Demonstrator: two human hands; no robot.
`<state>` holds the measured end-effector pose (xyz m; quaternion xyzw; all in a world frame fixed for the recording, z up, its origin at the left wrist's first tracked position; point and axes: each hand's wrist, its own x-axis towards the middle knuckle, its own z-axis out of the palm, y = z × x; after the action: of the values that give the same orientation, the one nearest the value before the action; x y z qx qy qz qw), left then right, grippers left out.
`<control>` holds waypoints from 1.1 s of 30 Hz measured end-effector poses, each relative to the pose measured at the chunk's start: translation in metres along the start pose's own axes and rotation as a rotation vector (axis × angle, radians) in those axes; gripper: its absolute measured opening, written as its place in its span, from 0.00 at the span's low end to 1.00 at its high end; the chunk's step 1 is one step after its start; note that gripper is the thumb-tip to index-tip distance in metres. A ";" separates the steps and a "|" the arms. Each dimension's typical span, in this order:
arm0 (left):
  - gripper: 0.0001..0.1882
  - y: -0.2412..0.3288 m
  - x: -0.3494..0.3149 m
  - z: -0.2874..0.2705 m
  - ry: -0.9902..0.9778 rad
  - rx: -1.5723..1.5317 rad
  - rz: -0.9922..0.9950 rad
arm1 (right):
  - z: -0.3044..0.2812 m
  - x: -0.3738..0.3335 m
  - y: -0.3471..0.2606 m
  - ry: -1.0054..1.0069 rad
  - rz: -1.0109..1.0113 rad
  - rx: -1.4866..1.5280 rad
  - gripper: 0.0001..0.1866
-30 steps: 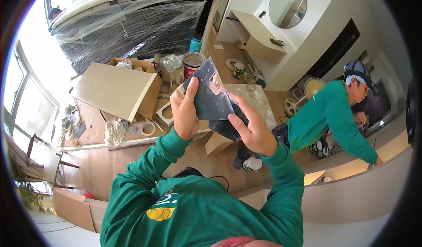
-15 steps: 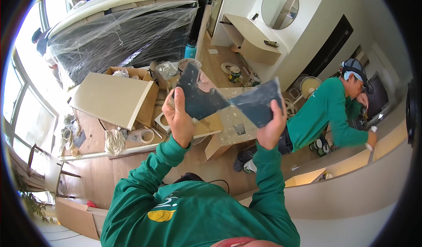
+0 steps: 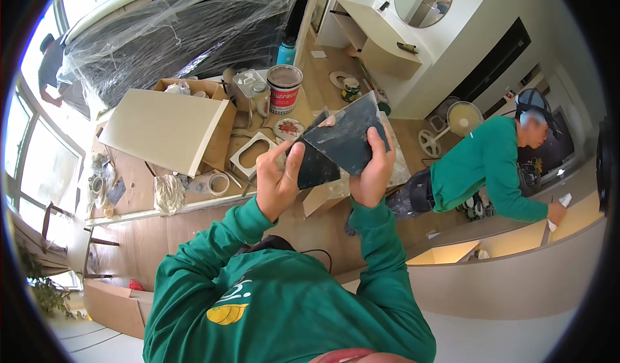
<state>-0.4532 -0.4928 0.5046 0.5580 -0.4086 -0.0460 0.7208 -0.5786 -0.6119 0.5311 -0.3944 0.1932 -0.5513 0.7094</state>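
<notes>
My left hand (image 3: 279, 177) is closed on a dark, flat putty scraper (image 3: 319, 171), which lies partly behind the other one. In my right hand (image 3: 374, 172) is a second dark scraper (image 3: 351, 134), tilted and smeared with pale residue. The two blades overlap and appear to touch in front of my chest. A small pinkish lump of putty (image 3: 328, 121) sits at the upper left edge of the right-hand scraper. Both thumbs press on the blade faces.
Beyond my hands, a worktable (image 3: 139, 211) bears a paint can (image 3: 284, 90), a cardboard box (image 3: 216, 131), a tape roll (image 3: 218, 183) and a square frame (image 3: 253, 154). At right a co-worker (image 3: 484, 163) leans over a lit recessed ledge (image 3: 516, 240). Plastic sheeting (image 3: 174, 40) covers furniture behind.
The scrapers have come together from side by side to overlapping. The putty, spread on the left blade before, now shows at the right blade's edge. The co-worker's head has lifted.
</notes>
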 end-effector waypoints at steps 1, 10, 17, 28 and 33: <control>0.21 -0.003 0.002 -0.008 -0.048 0.010 -0.021 | -0.003 0.004 0.002 0.003 0.012 0.037 0.26; 0.20 -0.040 0.064 -0.080 -0.206 -1.030 -1.069 | 0.030 -0.021 0.026 -0.893 -0.967 -0.628 0.18; 0.17 -0.076 0.058 -0.116 -0.158 -0.917 -0.993 | 0.034 0.011 0.094 -1.085 -1.064 -1.137 0.19; 0.16 -0.131 0.018 -0.163 0.140 -0.779 -1.062 | -0.137 0.153 0.224 -0.797 -0.314 -1.594 0.27; 0.16 -0.148 -0.026 -0.166 0.413 -0.670 -1.105 | -0.198 0.223 0.299 -0.905 -0.314 -1.681 0.27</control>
<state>-0.3065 -0.4072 0.3583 0.4286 0.1192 -0.4243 0.7887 -0.4599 -0.8651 0.2141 -0.9694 0.1780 -0.1175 0.1211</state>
